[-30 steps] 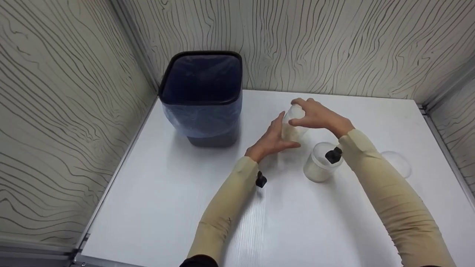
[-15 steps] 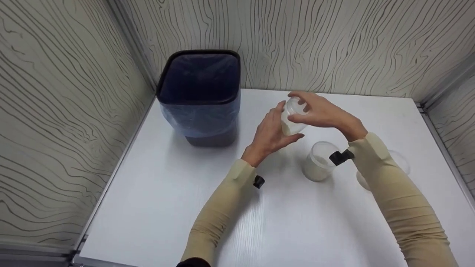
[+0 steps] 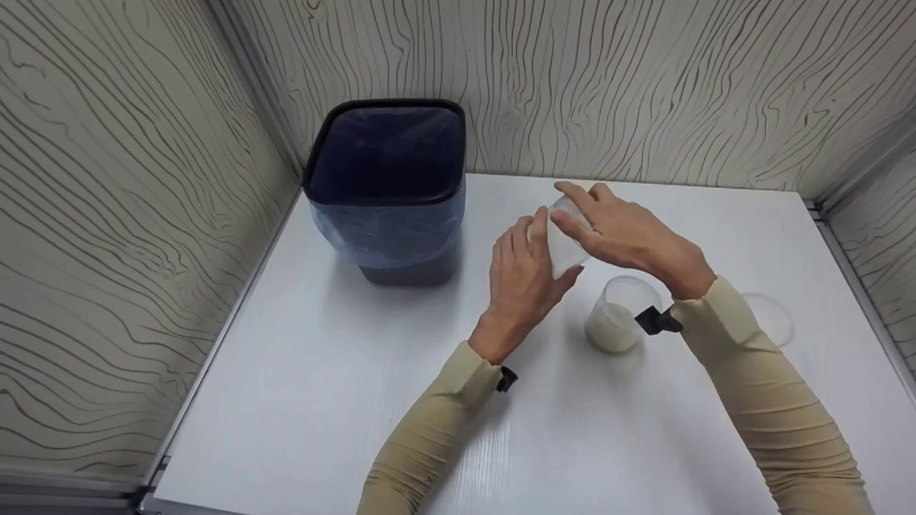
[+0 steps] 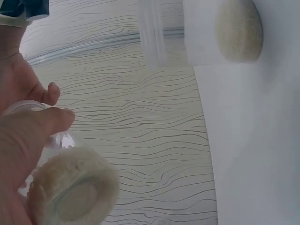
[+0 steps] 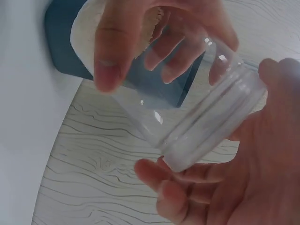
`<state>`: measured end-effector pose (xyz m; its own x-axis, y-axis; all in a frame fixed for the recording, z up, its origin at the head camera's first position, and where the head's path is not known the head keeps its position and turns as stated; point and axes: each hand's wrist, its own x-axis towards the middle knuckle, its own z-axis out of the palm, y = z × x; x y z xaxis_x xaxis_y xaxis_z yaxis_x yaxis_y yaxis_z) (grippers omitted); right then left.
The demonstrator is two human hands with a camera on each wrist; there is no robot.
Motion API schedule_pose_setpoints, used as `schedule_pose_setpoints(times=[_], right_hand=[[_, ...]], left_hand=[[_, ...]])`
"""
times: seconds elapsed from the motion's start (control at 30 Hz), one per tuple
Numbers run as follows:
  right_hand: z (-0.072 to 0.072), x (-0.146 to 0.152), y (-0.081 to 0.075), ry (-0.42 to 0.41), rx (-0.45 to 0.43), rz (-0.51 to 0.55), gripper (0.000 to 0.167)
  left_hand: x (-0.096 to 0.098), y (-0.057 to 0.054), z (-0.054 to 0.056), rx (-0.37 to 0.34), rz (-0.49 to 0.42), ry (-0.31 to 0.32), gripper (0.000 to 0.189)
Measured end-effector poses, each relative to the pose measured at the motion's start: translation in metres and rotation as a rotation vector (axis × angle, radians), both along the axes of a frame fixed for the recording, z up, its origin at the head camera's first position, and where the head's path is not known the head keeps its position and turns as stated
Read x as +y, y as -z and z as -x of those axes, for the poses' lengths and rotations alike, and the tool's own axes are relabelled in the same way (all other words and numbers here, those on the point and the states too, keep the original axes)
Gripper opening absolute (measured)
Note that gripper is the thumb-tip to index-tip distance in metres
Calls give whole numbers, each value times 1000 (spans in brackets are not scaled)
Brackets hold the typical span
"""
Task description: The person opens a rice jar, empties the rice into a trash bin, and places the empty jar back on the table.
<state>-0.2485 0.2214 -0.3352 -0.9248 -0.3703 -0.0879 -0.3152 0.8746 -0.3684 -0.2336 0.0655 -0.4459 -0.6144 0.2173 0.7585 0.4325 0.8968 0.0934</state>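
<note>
A clear plastic jar is held tilted over the table, with pale, grainy contents gathered at its base. My left hand grips the jar's body, thumb on one side and fingers on the other. My right hand holds the jar's clear lid end, with thumb and fingers on opposite sides of the rim in the right wrist view. A second clear jar with similar pale contents stands upright on the table, below the right wrist. In the left wrist view this second jar appears sideways.
A dark bin lined with a bluish bag stands at the back left. A clear round disc, like a lid, lies on the white table beyond the right sleeve. Patterned panels enclose the table's back and sides.
The left hand has turned the jar, and its fingers now point more upward. The right hand's fingers have swung over the lid end. A pale thing glimpsed beside the right sleeve is now hidden.
</note>
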Motion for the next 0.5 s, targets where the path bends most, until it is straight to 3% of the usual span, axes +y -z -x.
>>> schedule_pose_setpoints(times=[0.1,0.17,0.23,0.4,0.5], right_hand=[[-6,-3,1,-8,45,-9,74],[-11,-4,1,-19,86,-10,71],[-17,-4,1,-41,140,-3,68],[-34,-1,2,-187,277,39,62],[-45,2,3,-295,314,88,62]], left_hand=[[-2,-4,-7,-42,-19,33,100],[-7,-7,-9,-119,-44,115,100],[-15,-11,-9,-237,-85,251,101],[-41,-18,-1,-608,-246,691,103],[-54,-19,0,-749,-291,864,102]])
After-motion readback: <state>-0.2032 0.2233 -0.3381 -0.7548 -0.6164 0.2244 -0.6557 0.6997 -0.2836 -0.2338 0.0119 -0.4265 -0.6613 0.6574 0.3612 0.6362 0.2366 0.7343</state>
